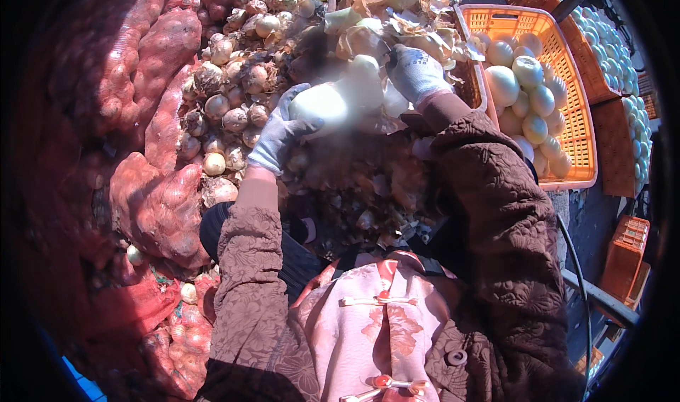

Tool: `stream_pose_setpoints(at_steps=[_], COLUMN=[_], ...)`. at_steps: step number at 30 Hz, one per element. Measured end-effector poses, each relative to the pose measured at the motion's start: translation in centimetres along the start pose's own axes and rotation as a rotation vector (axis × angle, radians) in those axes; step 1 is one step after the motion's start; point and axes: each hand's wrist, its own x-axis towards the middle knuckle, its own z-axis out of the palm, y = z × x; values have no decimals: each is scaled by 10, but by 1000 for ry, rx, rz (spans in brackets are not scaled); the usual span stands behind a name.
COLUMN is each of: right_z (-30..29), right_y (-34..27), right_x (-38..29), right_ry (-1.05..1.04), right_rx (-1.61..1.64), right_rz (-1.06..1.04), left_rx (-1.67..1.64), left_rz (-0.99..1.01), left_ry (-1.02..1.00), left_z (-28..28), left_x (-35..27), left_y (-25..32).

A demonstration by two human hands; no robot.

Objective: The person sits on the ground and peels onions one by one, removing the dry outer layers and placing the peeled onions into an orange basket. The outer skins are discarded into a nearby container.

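My gloved left hand (pixel 281 128) is closed around a pale, peeled-looking onion (pixel 319 107), its thumb and fingers on the left side of it; glare washes out the onion's right side. To the right, my gloved right hand (pixel 417 72) has its fingers curled beside loose onion skins (pixel 366 38); whether a tool or a skin is between its fingertips cannot be made out. Unpeeled onions (pixel 236 118) with dry skins and roots lie heaped left of my left hand. Under both hands, more skins (pixel 372 200) lie in shadow.
An orange plastic crate (pixel 584 136) of peeled onions (pixel 534 102) stands at the right. Red mesh sacks (pixel 159 205) of onions fill the left. Farther right are more filled crates (pixel 611 131), a metal bar (pixel 600 298) and a dark hose (pixel 576 253).
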Motion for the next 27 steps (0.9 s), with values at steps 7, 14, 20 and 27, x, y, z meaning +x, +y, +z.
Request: stream_pose_setpoints(at_steps=[7, 14, 20, 27], right_z=[-21, 23, 24, 27], right_y=[-42, -30, -47, -45], right_x=[-121, -121, -99, -34], right_ry=[-90, -243, 139, -116], right_rx=[365, 402, 368, 234], right_rz=[-381, -128, -366, -209], left_rx=[-125, -40, 139, 195], left_rz=[15, -4, 70, 157], left_ry=[7, -6, -9, -45], left_z=[-9, -3, -13, -19], left_x=[-12, -8, -2, 5], left_y=[-7, -5, -14, -20])
